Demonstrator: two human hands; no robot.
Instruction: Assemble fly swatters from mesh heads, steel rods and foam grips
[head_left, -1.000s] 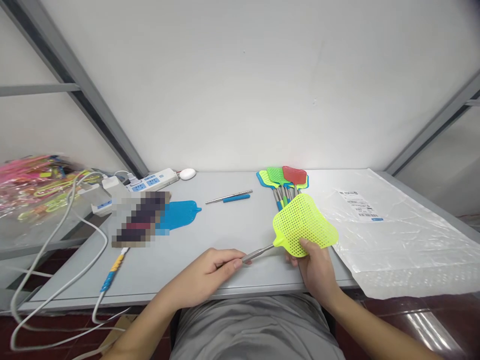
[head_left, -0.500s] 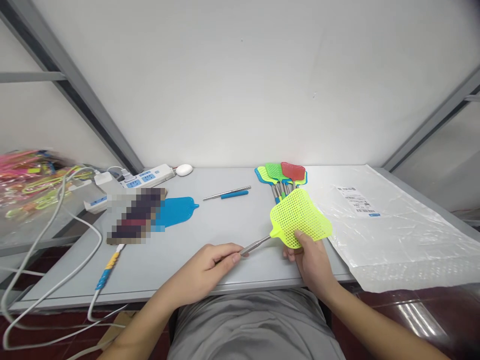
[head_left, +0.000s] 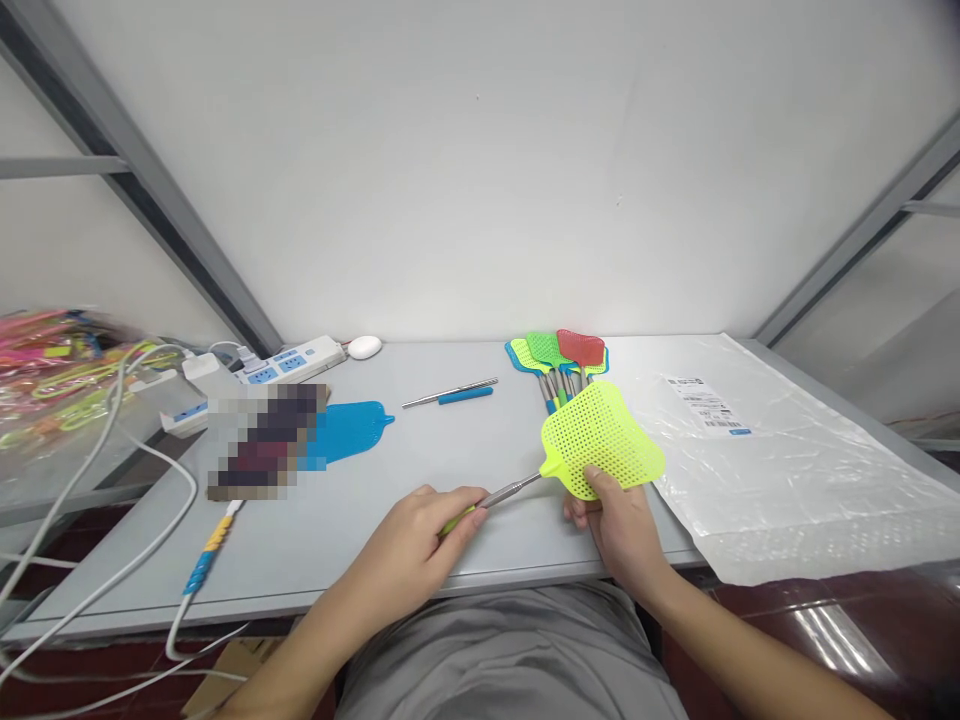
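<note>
One grey tabletop (head_left: 442, 450) spans the view and carries nearly everything. Next in size comes a clear-and-white plastic mailer (head_left: 795, 470), flat at the right, its near end jutting past the front edge. A plastic bag of bright, tangled pieces (head_left: 71, 375) sits at the far left, beyond the cables.

Both hands hold the yellow fly swatter (head_left: 604, 440) near the front edge, right of centre. The right hand (head_left: 630, 530) pinches its mesh head, thumb on top and fingers curled beneath (partly hidden by the mesh). The left hand (head_left: 409, 550) has thumb and forefinger pinching the handle (head_left: 454, 521); its other fingers are tucked out of sight, so I cannot tell how they lie.

Behind the yellow head, a cluster of swatters (head_left: 581, 348) shows red, green, yellow and blue heads. Leftward lie a white power strip (head_left: 304, 362), a pixelated object (head_left: 274, 440) and, beside it, a blue swatter head (head_left: 349, 430). Smaller are a metal rod (head_left: 450, 392), a blue grip (head_left: 466, 396) just beside it, and a white rounded object (head_left: 365, 347).
</note>
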